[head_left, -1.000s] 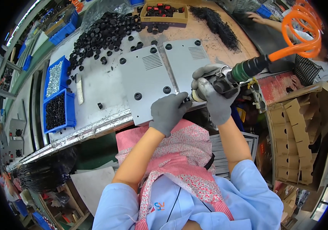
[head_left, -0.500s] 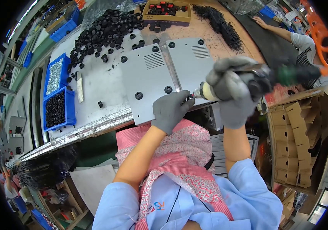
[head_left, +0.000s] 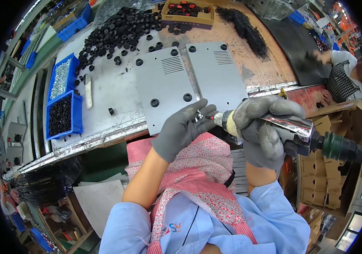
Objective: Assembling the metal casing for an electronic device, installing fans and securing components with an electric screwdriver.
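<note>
My right hand [head_left: 262, 131], in a grey glove, was wrapped tight around the body of a pneumatic screwdriver [head_left: 293, 129], held level in front of my chest with its bit pointing to my left. The tool's dark green rear fitting [head_left: 337, 147] stuck out to my right. My left hand [head_left: 184, 129], also gloved in grey, had its fingertips pinched together on a small screw [head_left: 199, 115] right at the tip of the bit [head_left: 209, 117]. Both hands sat just off the near edge of the bench [head_left: 104, 135], over my pink patterned apron [head_left: 198, 161].

Two grey metal panels [head_left: 168, 91] lay side by side on the bench just beyond my hands, each with black round feet fitted at corners. A heap of loose black rubber feet [head_left: 117, 34] lay farther back to the left. Two blue bins stood at the left edge: one with silver screws [head_left: 61, 78], one with black parts [head_left: 60, 116]. A cardboard tray [head_left: 187, 10] sat at the far edge, a pile of black cable ties [head_left: 246, 31] beside it. Another person [head_left: 344, 76] worked at far right.
</note>
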### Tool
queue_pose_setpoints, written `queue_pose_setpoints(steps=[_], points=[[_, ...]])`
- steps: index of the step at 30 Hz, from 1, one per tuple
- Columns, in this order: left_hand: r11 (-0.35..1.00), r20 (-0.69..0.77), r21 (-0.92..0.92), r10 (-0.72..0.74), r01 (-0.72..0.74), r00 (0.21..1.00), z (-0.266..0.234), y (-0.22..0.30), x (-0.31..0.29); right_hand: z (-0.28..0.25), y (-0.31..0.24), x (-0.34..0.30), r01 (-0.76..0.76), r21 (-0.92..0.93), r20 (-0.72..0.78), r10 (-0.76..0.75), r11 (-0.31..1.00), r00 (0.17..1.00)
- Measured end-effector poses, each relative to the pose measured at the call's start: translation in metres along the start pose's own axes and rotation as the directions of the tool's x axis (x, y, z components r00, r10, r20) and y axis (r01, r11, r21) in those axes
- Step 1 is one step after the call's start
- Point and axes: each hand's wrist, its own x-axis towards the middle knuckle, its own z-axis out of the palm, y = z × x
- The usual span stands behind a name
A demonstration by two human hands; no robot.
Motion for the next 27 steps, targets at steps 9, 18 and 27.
queue_pose_setpoints(steps=[9,18,27], points=[[0.992,0.151,0.087,-0.103,0.09,0.983,-0.024,-0.006,-0.003,0.0,-0.003,-0.003,-0.06,0.013,0.047,0.059,0.998,0.997],[0.985,0.047,0.122,-0.126,0.12,0.991,-0.013,-0.009,-0.004,0.003,-0.004,-0.003,-0.047,-0.03,0.045,0.048,0.998,0.998],[0.934,-0.068,0.353,-0.034,0.056,0.997,-0.002,-0.008,-0.006,0.001,-0.005,-0.005,-0.01,-0.126,0.073,0.02,0.992,0.997]])
